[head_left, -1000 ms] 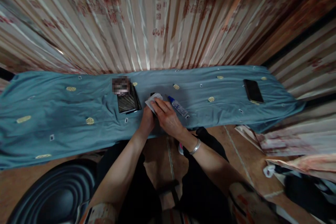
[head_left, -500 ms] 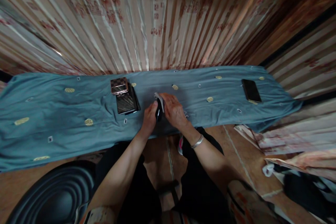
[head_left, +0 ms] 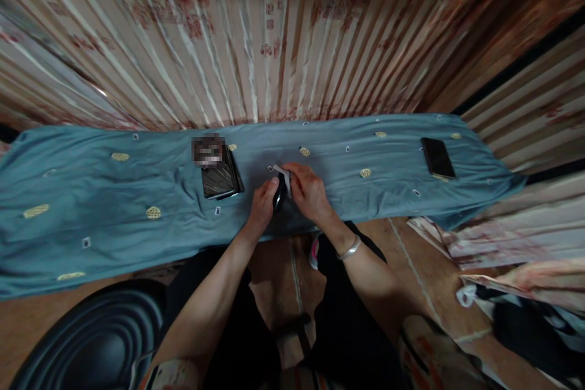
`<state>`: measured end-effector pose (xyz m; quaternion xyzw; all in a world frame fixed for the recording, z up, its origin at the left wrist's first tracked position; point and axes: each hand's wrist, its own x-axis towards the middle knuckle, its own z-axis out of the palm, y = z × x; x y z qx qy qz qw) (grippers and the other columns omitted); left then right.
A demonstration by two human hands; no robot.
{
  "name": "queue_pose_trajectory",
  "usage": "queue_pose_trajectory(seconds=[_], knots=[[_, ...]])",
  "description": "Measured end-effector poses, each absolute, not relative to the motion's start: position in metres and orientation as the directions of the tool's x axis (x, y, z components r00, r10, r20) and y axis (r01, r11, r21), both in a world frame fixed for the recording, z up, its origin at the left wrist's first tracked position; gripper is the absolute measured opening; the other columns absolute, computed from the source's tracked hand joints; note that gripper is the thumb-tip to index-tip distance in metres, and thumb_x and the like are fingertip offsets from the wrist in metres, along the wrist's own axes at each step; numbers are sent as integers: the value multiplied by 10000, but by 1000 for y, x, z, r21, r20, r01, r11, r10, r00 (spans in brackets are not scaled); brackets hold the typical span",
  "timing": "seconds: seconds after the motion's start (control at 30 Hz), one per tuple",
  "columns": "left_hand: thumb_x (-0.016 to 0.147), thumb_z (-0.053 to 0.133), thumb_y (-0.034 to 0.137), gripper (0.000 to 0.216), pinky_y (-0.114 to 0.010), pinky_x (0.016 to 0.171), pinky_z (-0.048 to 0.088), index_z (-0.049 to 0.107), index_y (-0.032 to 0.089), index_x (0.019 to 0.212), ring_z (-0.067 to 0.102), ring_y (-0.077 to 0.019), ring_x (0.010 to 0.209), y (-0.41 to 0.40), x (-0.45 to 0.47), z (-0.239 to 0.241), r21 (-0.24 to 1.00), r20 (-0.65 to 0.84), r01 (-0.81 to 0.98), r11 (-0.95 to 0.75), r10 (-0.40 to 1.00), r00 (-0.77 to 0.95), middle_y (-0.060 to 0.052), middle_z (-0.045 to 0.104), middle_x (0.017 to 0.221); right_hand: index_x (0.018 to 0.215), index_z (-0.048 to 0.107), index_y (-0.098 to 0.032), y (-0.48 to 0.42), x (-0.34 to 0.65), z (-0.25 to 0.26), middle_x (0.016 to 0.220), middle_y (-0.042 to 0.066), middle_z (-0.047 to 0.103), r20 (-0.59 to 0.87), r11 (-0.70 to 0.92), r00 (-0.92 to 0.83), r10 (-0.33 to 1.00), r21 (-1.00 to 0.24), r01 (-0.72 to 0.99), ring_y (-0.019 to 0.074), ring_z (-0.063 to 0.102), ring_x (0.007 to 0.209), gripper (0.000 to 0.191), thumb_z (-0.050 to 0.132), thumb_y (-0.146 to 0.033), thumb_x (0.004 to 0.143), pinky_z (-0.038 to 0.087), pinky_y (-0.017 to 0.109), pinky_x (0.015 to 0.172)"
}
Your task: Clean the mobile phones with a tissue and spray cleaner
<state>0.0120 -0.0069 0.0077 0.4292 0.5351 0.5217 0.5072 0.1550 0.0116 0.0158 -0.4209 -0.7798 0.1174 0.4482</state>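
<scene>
My left hand (head_left: 262, 202) is closed on a slim, black, glossy object (head_left: 278, 196) that looks like a phone, tilted on edge above the bench. My right hand (head_left: 311, 192) pinches a thin greyish-white cloth (head_left: 286, 177) against the right side of that object. My fingers hide much of both things. Left of my hands lies a stack of dark, flat, shiny phone-like items (head_left: 220, 179), with a smaller, blurred-out item (head_left: 208, 150) on top at its far end.
A blue patterned cloth (head_left: 173, 183) covers the long bench. A black phone (head_left: 437, 157) lies at its right end. Pleated curtains (head_left: 292, 85) hang behind it. A round, black ringed item (head_left: 98, 341) stands at the lower left, and my knees are under the near edge.
My right hand and the cloth have shifted slightly right, and the cloth is bunched more between the fingers. The black object has turned a little in my left hand.
</scene>
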Motion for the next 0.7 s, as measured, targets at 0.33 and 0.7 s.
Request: queue_pose_trajectory(seconds=[0.33,0.7], knots=[[843,697,489,343,-264,637,461,714,151,792,587,-139,635,-7,20,11,877,-260,-443,184,959,-117,11,631,656,1244,674,-207,19,155,1,1211,83,756,495,490,-151,856,-680,545,203,705,1147,409,398,-124,954,553,363,1026],[1039,378,385,403,-312,931,556,702,148,1082,715,-211,1034,-1,21,19,696,-387,-690,198,913,-129,-70,765,925,1365,613,-148,8,134,-2,1308,142,716,484,479,-166,859,-647,593,230,684,1212,419,419,-186,995,549,387,1059]])
